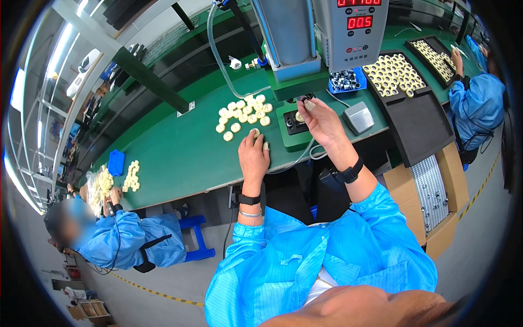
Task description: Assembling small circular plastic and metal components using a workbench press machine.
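Blue sleeves (305, 256) sat closest to the camera, and from them the left hand (254, 155) lay palm down on the green table (180, 158), its fingertips closed on one cream ring (255, 132) at the six o'clock edge of the loose pile of rings (245, 111). At two o'clock from it the right hand (321, 122) was raised, pinching a small part (308, 103) just over the green press base (294, 128), with the grey press column (289, 32) rising at twelve o'clock. Around stood a grey pedal (358, 117) at three o'clock, a blue bin (346, 80) of metal parts and black trays (403, 103) of rings at one o'clock.
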{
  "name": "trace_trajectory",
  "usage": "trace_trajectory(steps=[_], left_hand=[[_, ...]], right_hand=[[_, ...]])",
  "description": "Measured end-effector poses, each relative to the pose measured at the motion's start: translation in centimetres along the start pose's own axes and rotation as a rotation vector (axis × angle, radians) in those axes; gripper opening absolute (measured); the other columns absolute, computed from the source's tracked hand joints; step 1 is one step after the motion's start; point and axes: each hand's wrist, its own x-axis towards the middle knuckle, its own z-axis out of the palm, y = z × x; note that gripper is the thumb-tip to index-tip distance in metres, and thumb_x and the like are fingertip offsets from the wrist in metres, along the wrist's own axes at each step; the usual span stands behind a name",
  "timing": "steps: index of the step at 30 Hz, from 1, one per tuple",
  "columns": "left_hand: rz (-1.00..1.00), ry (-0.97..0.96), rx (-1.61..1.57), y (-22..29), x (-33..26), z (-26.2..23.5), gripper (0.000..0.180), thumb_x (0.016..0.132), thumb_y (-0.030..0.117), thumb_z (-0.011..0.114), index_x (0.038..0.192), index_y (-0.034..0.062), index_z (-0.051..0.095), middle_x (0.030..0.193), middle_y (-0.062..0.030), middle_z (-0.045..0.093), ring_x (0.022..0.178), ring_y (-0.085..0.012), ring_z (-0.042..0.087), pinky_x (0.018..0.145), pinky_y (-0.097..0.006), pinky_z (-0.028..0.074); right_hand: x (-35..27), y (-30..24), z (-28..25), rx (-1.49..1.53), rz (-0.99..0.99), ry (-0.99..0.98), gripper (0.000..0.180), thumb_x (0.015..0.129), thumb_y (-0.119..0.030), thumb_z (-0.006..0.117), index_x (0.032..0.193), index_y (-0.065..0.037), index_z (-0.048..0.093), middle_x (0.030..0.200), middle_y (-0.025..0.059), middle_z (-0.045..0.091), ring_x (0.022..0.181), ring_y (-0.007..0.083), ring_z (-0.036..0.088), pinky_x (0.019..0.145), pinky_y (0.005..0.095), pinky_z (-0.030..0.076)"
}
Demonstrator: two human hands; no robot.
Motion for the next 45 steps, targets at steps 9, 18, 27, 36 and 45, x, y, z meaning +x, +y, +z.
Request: trace_trajectory(steps=[9,18,27,36,45], left_hand=[[0.011,0.019,-0.011,-0.1,0.0,0.1,0.029,0.078,0.006,0.068,0.107,0.0008,0.068,0.123,-0.0152,0.062,0.106,-0.0342,0.059,0.092,-0.044,0.047],[0.019,0.021,-0.008,-0.1,-0.1,0.0,0.029,0.079,0.006,0.068,0.107,0.0005,0.068,0.123,-0.0152,0.062,0.106,-0.0344,0.059,0.091,-0.044,0.048],[0.014,0.018,-0.012,-0.2,-0.1,0.0,0.029,0.079,0.006,0.068,0.107,0.0008,0.069,0.122,-0.0149,0.062,0.106,-0.0343,0.059,0.091,-0.044,0.047],[0.018,0.006,-0.015,0.0,0.0,-0.1,0.029,0.078,0.006,0.068,0.107,0.001,0.069,0.122,-0.0157,0.062,0.106,-0.0349,0.059,0.091,-0.045,0.047],[0.025,0.0,-0.011,-0.1,-0.1,-0.1,0.03,0.078,0.006,0.068,0.107,-0.0002,0.068,0.123,-0.0161,0.061,0.107,-0.0352,0.058,0.092,-0.045,0.047]], right_hand=[[0.2,0.0,1.8,-0.249,-0.035,0.003,0.015,0.096,-0.003,0.057,0.108,0.005,0.062,0.105,0.0129,0.066,0.096,0.022,0.067,0.085,0.0308,0.058],[0.0,-0.3,2.1,-0.349,-0.047,-0.042,0.017,0.095,-0.003,0.056,0.108,0.006,0.062,0.103,0.0142,0.066,0.096,0.0236,0.068,0.085,0.0322,0.057],[-3.1,-2.2,2.8,-0.072,0.101,-0.184,0.038,0.087,0.008,0.049,0.125,0.013,0.049,0.131,0.027,0.052,0.122,0.0369,0.054,0.102,0.042,0.049],[-3.0,-2.8,2.5,0.03,0.18,-0.22,0.052,0.083,0.009,0.045,0.134,0.017,0.036,0.143,0.0283,0.04,0.133,0.0397,0.044,0.11,0.0482,0.04],[-2.5,-3.7,-0.8,-1.051,-0.204,-0.165,0.045,0.089,-0.002,0.053,0.134,0.004,0.049,0.134,0.0178,0.057,0.126,0.0365,0.053,0.099,0.0441,0.048]])
